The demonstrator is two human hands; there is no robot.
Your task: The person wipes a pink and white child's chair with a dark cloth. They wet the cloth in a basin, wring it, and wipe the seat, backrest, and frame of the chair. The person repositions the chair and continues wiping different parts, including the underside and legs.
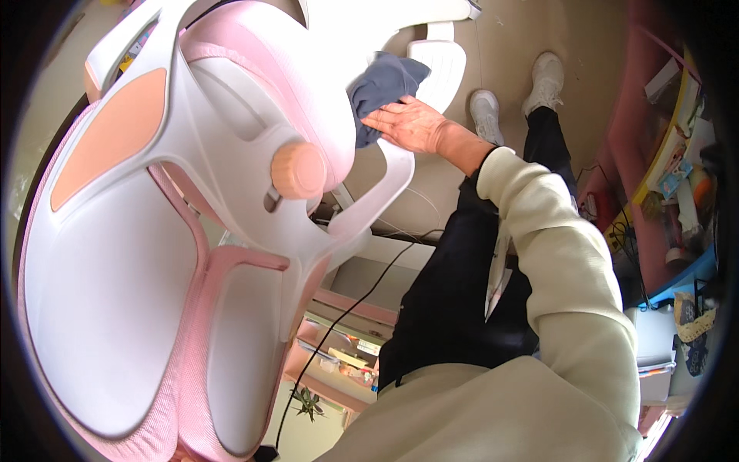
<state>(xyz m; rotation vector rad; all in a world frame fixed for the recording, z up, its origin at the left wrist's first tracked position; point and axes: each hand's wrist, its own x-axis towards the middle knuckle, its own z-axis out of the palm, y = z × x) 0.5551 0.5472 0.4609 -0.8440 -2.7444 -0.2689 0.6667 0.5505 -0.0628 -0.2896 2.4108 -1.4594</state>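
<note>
My right hand (413, 124) lies over a bunched grey-blue cloth (381, 86), fingers stretched across it. The cloth is against the white plastic of a pink and white children's study chair (231, 133), beside its pink seat cushion (260, 52). A white slatted footrest (441, 66) lies just beyond the cloth. Nearer me is a curved white armrest-like bar (375, 196). The chair's back carries an orange ribbed knob (297, 170) and two white backrest shells (109, 300) edged in pink mesh. Only a skin-toned sliver, possibly my left hand (183, 454), shows at the bottom edge.
A black cable (346, 320) runs past the chair towards the floor (502, 34). Shelves with small items (340, 364) and a spiky plant (308, 402) are below. Along the right stands a pink-framed unit (629, 144) with clutter. My white shoes (545, 81) are on the floor.
</note>
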